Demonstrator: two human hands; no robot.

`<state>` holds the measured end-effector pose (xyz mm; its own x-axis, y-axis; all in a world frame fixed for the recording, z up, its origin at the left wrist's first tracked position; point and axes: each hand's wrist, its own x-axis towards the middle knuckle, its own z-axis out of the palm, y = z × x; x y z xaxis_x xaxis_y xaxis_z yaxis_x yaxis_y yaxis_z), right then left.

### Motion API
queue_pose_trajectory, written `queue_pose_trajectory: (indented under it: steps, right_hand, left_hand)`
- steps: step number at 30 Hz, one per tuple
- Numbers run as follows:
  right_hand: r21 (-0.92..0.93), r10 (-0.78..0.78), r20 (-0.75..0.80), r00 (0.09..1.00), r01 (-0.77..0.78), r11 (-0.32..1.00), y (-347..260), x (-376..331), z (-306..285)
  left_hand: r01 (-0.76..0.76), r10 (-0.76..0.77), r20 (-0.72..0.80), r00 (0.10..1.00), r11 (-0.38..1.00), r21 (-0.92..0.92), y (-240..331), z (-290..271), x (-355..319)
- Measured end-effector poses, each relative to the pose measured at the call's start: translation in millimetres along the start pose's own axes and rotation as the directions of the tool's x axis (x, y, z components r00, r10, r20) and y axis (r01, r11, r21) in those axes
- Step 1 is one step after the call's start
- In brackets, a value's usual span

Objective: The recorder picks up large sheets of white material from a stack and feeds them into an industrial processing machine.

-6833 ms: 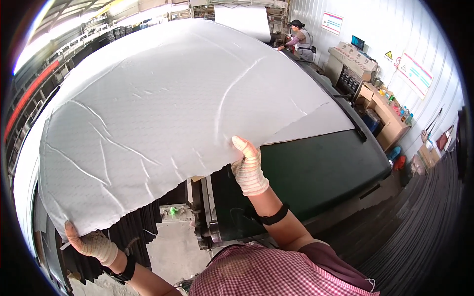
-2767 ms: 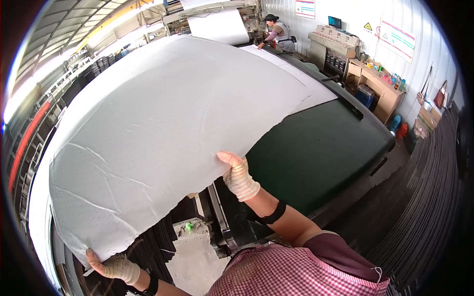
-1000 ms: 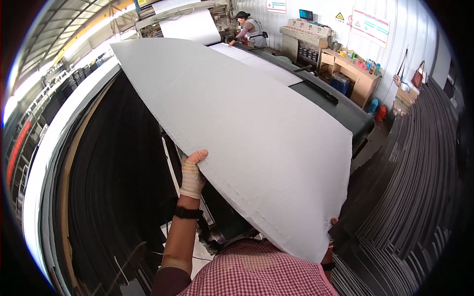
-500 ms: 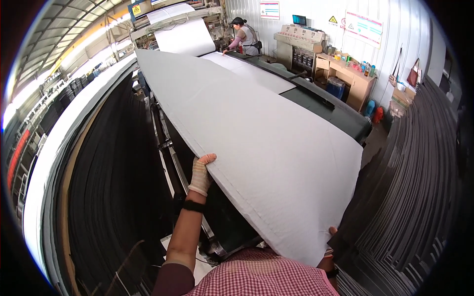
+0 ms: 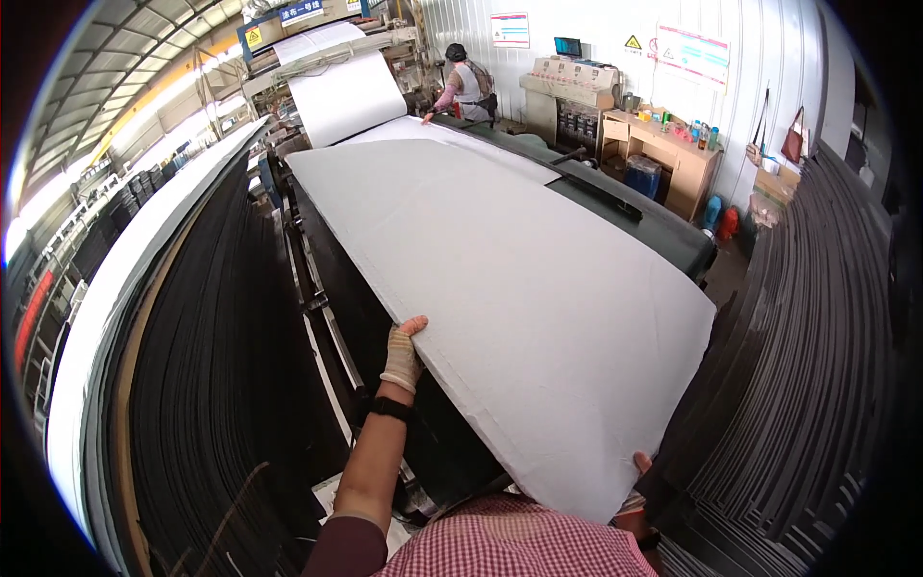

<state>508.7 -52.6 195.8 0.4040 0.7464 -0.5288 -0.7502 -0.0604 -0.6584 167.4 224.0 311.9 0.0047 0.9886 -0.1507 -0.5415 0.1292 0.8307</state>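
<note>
A large pale grey-white sheet (image 5: 538,288) stretches away from my body, slanting over a dark green-black belt table. My left hand (image 5: 404,354), in a knitted glove with bare fingertips, is closed on its left edge, thumb on top and the other fingers hidden underneath. At the near right corner, my right hand (image 5: 640,467) grips the same sheet; one bare fingertip shows above it and the rest is mostly covered. Beyond its far edge, white material (image 5: 481,152) lies on the belt and leads back to a white web (image 5: 348,96) hanging from a machine.
Tall stacks of dark sheets stand left (image 5: 192,385) and right (image 5: 803,346). A metal rail (image 5: 322,308) runs along the table's left side. A co-worker (image 5: 468,87) stands at the far end, one hand on the white material. A control console (image 5: 569,82) and wooden desk (image 5: 663,144) line the wall.
The sheet's far end has swung lower and to the right, uncovering more of the web behind. My left hand has shifted slightly right and nearer. The co-worker has turned away.
</note>
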Motion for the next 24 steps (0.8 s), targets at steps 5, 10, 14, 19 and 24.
queue_pose_trajectory:
  steps: [5, 10, 14, 19, 24]
  right_hand:
    - [-0.032, 0.019, -0.079, 0.997, -0.022, 0.999, 13, 0, -24]
    - [-0.086, 0.028, -0.164, 0.986, -0.043, 0.995, 11, -2, -15]
    - [-0.027, 0.010, -0.129, 0.992, -0.014, 1.000, 26, 10, -27]
    - [-0.023, 0.151, -0.157, 0.976, -0.156, 0.987, 50, 63, -74]
    - [0.095, 0.198, -0.100, 0.975, -0.189, 0.977, 66, 91, -103]
  left_hand:
    - [0.109, -0.114, -0.094, 0.989, 0.993, -0.055, -53, -21, -10]
    - [0.354, -0.334, -0.159, 0.929, 0.928, 0.118, -126, -99, -28]
    - [0.458, -0.435, -0.145, 0.889, 0.844, 0.279, -88, -95, -63]
    - [-0.193, 0.061, 0.409, 0.911, 0.938, 0.288, 68, 25, -147]
    - [-0.507, 0.412, 0.688, 0.597, 0.859, -0.074, 124, 93, -221]
